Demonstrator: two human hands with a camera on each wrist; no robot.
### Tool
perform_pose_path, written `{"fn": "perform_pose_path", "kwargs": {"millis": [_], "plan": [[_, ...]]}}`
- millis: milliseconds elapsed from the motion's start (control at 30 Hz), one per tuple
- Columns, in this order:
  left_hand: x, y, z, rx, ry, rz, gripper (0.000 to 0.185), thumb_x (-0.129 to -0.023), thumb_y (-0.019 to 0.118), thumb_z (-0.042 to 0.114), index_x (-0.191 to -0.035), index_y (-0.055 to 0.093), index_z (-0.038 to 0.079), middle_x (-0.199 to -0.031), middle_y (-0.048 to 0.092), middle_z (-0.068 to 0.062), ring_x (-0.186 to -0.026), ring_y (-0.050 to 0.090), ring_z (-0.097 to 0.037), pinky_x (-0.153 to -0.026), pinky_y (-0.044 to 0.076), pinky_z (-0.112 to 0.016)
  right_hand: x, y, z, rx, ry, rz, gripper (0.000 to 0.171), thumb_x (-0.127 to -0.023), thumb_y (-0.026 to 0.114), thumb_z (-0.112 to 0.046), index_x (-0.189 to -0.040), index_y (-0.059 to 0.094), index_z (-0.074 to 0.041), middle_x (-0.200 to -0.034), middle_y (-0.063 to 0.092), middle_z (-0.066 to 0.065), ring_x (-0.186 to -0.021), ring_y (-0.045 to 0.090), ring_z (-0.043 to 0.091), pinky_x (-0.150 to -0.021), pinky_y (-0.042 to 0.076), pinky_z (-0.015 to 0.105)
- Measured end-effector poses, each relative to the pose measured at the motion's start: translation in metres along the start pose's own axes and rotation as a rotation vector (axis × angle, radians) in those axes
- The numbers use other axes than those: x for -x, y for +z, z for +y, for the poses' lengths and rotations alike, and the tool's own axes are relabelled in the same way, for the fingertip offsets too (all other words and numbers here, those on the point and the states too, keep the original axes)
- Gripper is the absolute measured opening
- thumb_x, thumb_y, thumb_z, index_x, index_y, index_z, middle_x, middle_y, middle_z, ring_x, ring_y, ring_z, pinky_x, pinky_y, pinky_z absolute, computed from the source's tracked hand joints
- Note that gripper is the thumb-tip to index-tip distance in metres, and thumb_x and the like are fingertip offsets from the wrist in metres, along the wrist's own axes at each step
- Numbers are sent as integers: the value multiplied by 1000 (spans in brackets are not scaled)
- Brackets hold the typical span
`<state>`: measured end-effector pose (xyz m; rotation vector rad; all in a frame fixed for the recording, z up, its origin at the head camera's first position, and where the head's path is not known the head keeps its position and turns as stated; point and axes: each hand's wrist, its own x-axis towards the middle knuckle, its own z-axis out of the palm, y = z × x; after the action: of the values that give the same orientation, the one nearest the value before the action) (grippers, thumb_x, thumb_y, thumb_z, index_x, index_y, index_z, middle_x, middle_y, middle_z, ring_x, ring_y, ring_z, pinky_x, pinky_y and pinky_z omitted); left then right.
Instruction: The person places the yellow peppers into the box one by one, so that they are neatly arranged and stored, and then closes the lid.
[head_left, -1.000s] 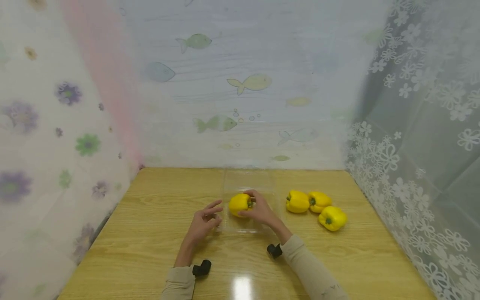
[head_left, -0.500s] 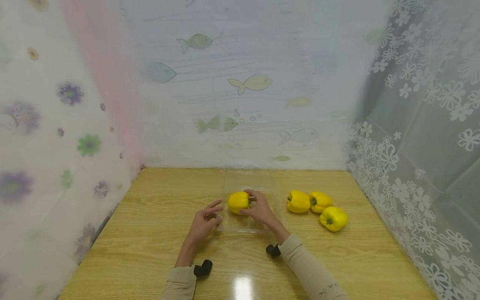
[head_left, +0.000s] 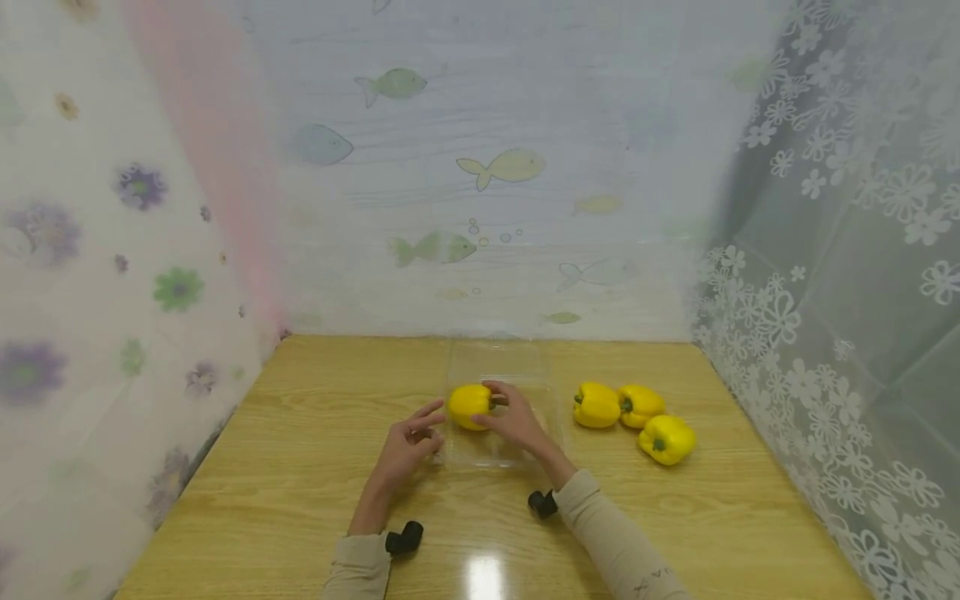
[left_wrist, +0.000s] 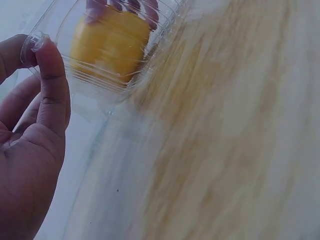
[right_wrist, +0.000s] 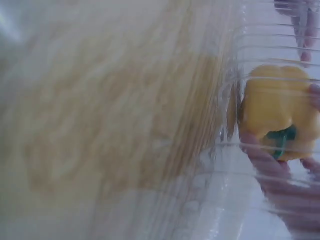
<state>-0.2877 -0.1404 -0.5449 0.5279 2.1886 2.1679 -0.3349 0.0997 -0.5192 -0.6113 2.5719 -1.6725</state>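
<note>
A yellow bell pepper [head_left: 468,407] lies on its side at the left of a clear plastic clamshell box [head_left: 495,454], its green stem toward the right. My right hand [head_left: 517,421] grips this pepper from the stem end, thumb in front and fingers behind. In the right wrist view the pepper [right_wrist: 277,100] and fingers show through the clear wall. My left hand [head_left: 405,446] pinches the box's left rim between thumb and index finger, as the left wrist view shows, while its other fingers stay extended.
Right of the box, several yellow peppers sit close together: one pepper [head_left: 597,405] at the left, one pepper [head_left: 642,404] behind, one pepper [head_left: 667,439] nearer. The box's raised lid [head_left: 497,358] stands toward the back. Patterned curtains surround the wooden table [head_left: 315,392].
The right hand and the pepper in it have shifted a little to the left inside the box. The left hand stays at the box's left rim.
</note>
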Motion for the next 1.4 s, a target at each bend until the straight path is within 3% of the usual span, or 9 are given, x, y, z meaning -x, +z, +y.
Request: {"fn": "perform_pose_path", "kwargs": {"millis": [433,1033,1400], "plan": [[0,-2,0,-2,9,-25,38,-95,65,-3,-132,61,-12,-159,41,-18,-79,56,-8,-68,50,-17,0,6,-1,-40,1,11,64,-91,78,-12,-147,49,0,-142,51,24,-126,55,47,-96,54,50],[1,-1,-3,-23,14,-4,38,-94,68,-2,-130,62,-12,-156,45,-19,-84,60,-10,-72,52,-18,6,4,-5,-51,-13,-30,69,-90,77,-10,-149,45,5,-147,47,27,-128,52,50,-100,52,54],[2,0,2,-12,14,0,39,-93,68,-3,-129,62,-14,-156,44,-20,-84,60,-10,-70,53,-18,5,1,-3,-73,62,-14,70,-90,78,-18,-151,46,-2,-152,44,25,-132,51,46,-99,52,51]]}}
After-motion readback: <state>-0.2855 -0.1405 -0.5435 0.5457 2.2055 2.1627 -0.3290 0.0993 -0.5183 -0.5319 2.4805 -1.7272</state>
